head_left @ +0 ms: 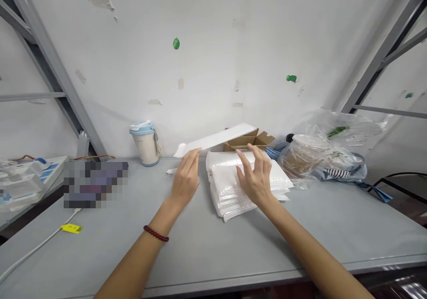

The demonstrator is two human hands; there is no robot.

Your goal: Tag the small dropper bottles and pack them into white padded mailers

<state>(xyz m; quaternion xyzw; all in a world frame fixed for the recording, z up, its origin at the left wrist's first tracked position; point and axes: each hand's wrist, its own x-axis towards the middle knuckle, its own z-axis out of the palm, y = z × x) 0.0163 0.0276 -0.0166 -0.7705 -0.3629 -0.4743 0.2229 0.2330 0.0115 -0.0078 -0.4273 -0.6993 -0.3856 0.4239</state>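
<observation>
My left hand (187,176), with a dark red bead bracelet (156,233) on its wrist, pinches the near left end of a flat white strip-like sheet (218,139). That sheet is raised above the table and slants up to the right; whether it is an envelope or paper, I cannot tell. Over a stack of white padded mailers (228,183) hovers my right hand (256,174), its fingers spread and nothing visible in them. The mailers lie in a loose, uneven pile with glossy, crinkled surfaces. Part of the pile is hidden behind the right hand.
Behind the pile stands an open cardboard box (242,142). A blue-lidded cup (145,144) is by the wall. Plastic-wrapped food containers (305,154) lie at right. A blurred-out device (95,183) and a white cable (40,248) with a yellow tag are at left.
</observation>
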